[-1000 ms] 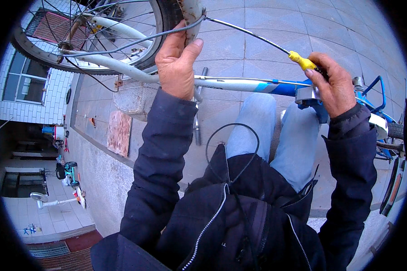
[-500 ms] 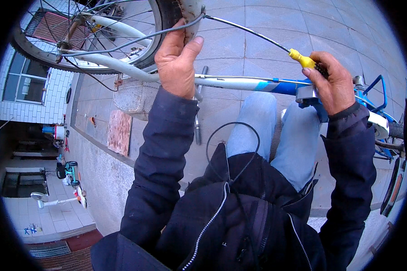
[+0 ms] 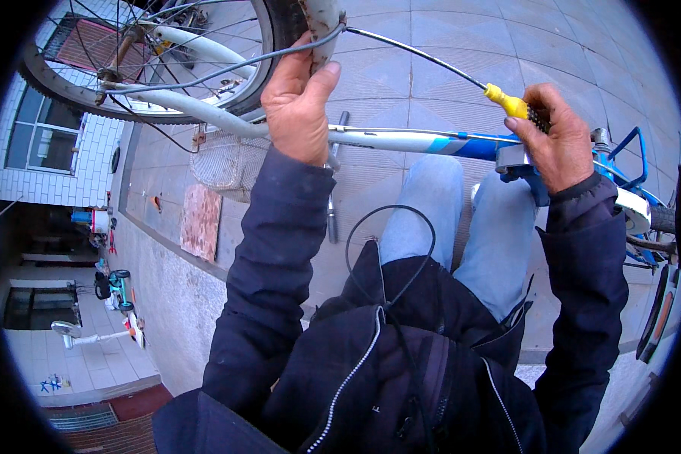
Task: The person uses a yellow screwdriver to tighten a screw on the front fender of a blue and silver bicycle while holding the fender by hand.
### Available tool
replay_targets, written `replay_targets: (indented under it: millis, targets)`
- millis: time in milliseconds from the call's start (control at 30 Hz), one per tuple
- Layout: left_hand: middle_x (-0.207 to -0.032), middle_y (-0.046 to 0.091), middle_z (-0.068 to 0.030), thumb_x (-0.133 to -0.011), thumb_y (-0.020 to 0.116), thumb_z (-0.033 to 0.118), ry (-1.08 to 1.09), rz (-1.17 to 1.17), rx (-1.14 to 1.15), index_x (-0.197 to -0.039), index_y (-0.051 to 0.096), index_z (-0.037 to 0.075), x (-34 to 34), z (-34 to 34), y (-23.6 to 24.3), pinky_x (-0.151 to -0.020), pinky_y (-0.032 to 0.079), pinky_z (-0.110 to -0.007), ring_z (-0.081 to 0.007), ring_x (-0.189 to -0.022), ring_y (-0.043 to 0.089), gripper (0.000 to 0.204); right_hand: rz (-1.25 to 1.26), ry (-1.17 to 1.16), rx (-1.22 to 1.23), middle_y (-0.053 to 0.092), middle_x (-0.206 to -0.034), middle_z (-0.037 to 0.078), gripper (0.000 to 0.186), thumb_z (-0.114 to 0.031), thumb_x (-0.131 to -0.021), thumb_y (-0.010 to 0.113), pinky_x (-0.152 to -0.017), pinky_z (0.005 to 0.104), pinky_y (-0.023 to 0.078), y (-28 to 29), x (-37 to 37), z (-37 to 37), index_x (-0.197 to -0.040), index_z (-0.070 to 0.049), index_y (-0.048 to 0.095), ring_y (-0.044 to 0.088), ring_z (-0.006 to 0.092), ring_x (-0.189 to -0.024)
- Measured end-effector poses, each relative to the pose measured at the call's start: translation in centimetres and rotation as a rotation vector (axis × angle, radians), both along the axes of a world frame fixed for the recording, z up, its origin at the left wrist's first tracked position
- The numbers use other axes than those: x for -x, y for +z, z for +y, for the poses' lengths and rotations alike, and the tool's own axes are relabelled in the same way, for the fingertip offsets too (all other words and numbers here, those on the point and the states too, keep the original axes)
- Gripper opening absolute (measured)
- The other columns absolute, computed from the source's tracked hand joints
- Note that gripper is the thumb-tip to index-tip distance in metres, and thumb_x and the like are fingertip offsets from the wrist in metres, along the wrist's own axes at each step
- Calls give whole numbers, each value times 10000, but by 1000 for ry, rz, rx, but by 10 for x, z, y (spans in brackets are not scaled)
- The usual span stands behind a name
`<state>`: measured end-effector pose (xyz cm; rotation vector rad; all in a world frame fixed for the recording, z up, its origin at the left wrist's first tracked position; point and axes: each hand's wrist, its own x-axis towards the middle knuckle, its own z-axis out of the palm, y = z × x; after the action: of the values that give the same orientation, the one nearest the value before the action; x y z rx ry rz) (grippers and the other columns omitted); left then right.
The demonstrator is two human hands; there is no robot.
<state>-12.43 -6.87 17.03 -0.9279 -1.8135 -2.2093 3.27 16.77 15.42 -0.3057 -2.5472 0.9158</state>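
Note:
My right hand is closed around the yellow and black handle of a screwdriver. The long thin shaft points up and left, its tip meeting a screw spot on the white, rust-marked mudguard. My left hand pinches that mudguard beside the tyre, thumb in front and fingers behind it. The spoked bicycle wheel fills the upper left. From my left wrist the white and blue frame runs right, passing beneath my right hand. A grey metal stay reaches from the wheel axle to the mudguard.
A wire basket is below the frame. A reddish speckled board lies on the tiled ground. Near my knees is a metal bar. A thin black cord loops over my lap. A small scooter stands left.
Both hands hold the same grips. The screwdriver and mudguard have shifted very slightly.

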Motion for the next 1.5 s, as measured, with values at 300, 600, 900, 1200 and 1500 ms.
replay_targets:
  millis: [300,600,900,1200,1500]
  targets:
    - [-1157,560,-132,-781,573,-27,8,-20,-10,-1199,502,-20,2,-1,-3,-910,393,-297,-200,-1069,526,424,-66,-34,0,609,-929,164,256,-180,-833,624,-774,308,498,0,3,-3,-1050,-59,560,612,259,-834]
    - [-1163,558,-130,-779,570,-33,3,-15,2,-1197,506,-20,0,-1,0,-933,376,-297,-199,-1083,520,424,5,-60,-8,603,-973,173,292,-183,-812,649,-842,341,483,-6,3,1,-1059,-69,543,608,275,-907]
    - [-1165,557,-135,-788,559,-28,1,4,-2,-1198,506,-20,2,-1,-2,-946,373,-304,-203,-1079,524,414,-1,-38,29,602,-961,177,234,-162,-826,631,-833,338,485,-4,4,-2,-1028,-72,554,609,275,-885]
    - [-1155,560,-134,-794,556,-19,6,-7,15,-1205,496,-24,0,-1,-1,-946,375,-308,-204,-1085,520,416,36,-78,79,594,-973,159,266,-138,-777,686,-862,342,475,-11,7,0,-1006,-80,563,604,276,-896]
    - [-1171,554,-132,-792,561,-7,-10,0,20,-1211,497,-11,1,-2,-2,-955,369,-317,-212,-1105,509,424,60,-28,35,585,-968,148,209,-110,-805,648,-826,327,491,-6,6,-6,-993,-66,569,593,262,-898]
